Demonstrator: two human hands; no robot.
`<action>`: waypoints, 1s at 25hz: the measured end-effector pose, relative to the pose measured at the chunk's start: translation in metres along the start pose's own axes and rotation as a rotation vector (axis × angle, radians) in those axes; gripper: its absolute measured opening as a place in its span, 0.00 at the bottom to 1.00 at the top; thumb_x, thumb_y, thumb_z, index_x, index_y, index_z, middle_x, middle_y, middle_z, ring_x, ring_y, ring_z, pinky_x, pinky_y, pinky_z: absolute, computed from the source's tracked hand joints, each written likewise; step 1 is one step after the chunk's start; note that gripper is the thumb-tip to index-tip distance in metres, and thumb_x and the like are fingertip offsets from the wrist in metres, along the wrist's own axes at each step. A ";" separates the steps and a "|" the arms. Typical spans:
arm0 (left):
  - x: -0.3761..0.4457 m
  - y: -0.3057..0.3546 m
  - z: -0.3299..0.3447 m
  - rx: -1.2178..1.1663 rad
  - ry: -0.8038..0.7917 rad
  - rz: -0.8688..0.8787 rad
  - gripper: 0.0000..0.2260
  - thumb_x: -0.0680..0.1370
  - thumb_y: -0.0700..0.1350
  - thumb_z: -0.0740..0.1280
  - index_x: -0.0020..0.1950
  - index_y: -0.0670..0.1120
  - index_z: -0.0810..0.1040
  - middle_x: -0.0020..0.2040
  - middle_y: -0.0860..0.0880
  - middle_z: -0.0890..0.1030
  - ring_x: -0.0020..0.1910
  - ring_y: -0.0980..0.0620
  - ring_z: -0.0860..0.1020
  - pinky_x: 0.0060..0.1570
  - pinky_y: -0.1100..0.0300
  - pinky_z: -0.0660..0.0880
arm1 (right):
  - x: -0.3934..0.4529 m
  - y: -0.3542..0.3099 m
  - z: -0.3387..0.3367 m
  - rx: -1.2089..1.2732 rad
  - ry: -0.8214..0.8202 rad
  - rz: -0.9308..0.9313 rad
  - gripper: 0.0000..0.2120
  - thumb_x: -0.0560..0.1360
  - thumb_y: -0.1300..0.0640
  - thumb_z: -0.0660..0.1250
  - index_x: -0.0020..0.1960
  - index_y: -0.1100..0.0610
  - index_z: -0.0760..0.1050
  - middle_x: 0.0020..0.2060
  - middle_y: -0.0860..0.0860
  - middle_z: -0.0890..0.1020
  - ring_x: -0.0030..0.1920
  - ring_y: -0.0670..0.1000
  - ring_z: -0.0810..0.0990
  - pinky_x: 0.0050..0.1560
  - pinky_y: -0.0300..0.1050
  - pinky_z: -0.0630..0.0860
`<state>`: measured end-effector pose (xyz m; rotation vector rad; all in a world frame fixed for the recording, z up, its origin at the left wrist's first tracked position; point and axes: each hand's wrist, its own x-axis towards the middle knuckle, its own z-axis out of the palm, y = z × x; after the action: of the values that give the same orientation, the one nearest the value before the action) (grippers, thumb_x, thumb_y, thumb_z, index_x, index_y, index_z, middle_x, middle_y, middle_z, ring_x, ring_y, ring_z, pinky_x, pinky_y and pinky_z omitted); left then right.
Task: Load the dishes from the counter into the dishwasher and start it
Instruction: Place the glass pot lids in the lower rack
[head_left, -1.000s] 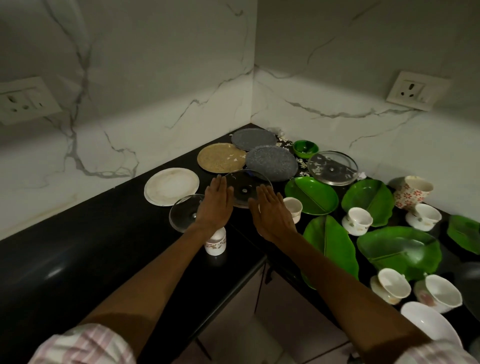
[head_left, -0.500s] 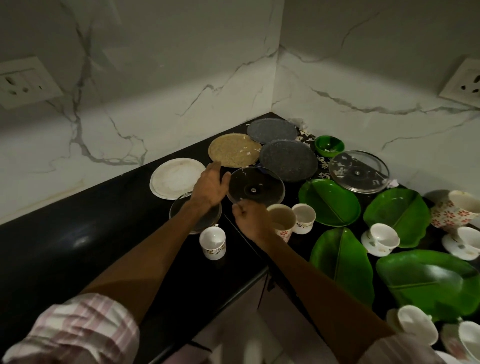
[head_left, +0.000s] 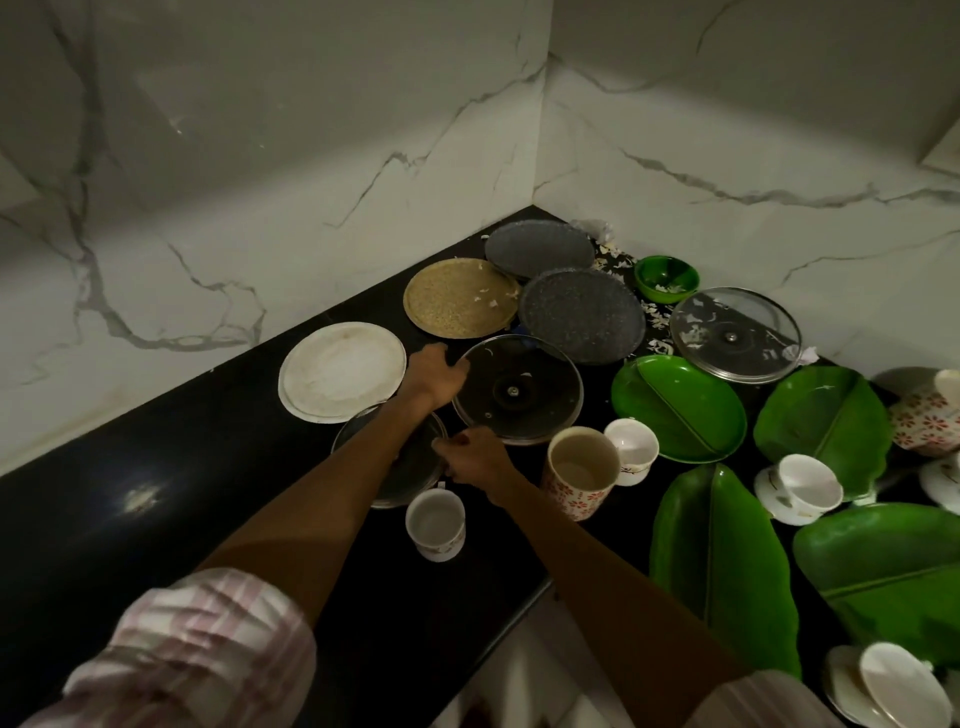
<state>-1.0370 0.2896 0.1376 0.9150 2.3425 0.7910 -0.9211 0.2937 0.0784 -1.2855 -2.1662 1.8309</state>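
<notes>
Since a second ago both flat hands have curled: the left hand (head_left: 435, 375) now grips the glass lid's (head_left: 517, 389) left rim, the right hand (head_left: 474, 457) its near rim.

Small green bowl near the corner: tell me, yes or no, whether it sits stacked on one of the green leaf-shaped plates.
No: the small green bowl stands apart on the counter, beside the dark speckled plate.

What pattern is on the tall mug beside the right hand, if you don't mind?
Red flowers on white, on the tall mug, seen in the head view.
</notes>
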 end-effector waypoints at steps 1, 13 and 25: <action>0.007 -0.003 0.003 -0.007 -0.039 -0.019 0.16 0.81 0.49 0.63 0.63 0.40 0.75 0.59 0.41 0.79 0.49 0.49 0.79 0.43 0.62 0.73 | 0.003 0.000 0.004 0.064 -0.026 0.052 0.10 0.77 0.54 0.67 0.44 0.61 0.76 0.39 0.58 0.79 0.41 0.53 0.78 0.52 0.52 0.79; 0.031 -0.008 0.017 -0.457 -0.337 -0.239 0.15 0.83 0.42 0.61 0.67 0.36 0.70 0.47 0.38 0.83 0.40 0.46 0.83 0.44 0.53 0.82 | 0.019 0.001 0.025 0.293 -0.145 0.252 0.17 0.76 0.53 0.71 0.57 0.65 0.80 0.52 0.62 0.84 0.45 0.56 0.82 0.43 0.46 0.77; 0.017 0.036 -0.035 -0.525 -0.074 0.036 0.11 0.82 0.40 0.61 0.63 0.38 0.70 0.41 0.41 0.84 0.37 0.47 0.84 0.42 0.55 0.82 | 0.005 -0.011 0.014 0.521 0.030 0.228 0.12 0.75 0.60 0.71 0.57 0.62 0.78 0.51 0.59 0.84 0.51 0.58 0.83 0.51 0.53 0.82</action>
<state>-1.0540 0.3123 0.1824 0.7370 1.9121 1.2809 -0.9379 0.2856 0.0810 -1.4482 -1.4193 2.2299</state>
